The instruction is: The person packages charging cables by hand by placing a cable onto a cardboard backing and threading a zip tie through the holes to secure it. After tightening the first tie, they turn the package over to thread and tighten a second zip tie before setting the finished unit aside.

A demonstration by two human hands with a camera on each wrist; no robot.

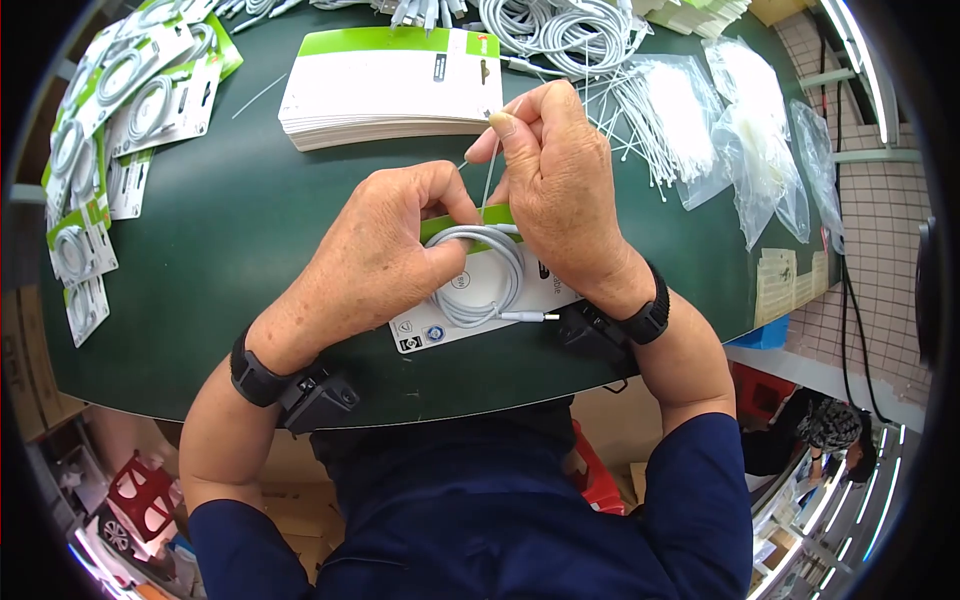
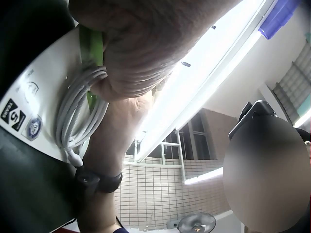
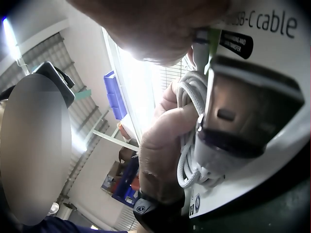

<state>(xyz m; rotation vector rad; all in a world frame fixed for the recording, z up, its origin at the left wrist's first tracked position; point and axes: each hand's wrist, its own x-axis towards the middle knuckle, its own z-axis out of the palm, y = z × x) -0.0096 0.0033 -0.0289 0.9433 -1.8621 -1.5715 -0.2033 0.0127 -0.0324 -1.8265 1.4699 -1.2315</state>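
The right hand's (image 1: 565, 175) fingers pinch a thin white tie (image 1: 490, 180); the left hand's (image 1: 385, 235) thumb and forefinger pinch the coiled cable's (image 1: 517, 268) top against its card (image 1: 412, 335), mid-frame over the tabletop (image 1: 200, 270). The coil is probably light and springy, the card bendable: best held together, near the top.

The left hand (image 2: 143, 48) apparently holds a coiled cable (image 2: 73, 114) on a card (image 2: 51, 68).

I'm reading "SB-C cable" on the card (image 3: 286, 53), where a black label (image 3: 237, 43) is mentioning "data transfer". Its dark square (image 2: 13, 115) is showing "5 years".
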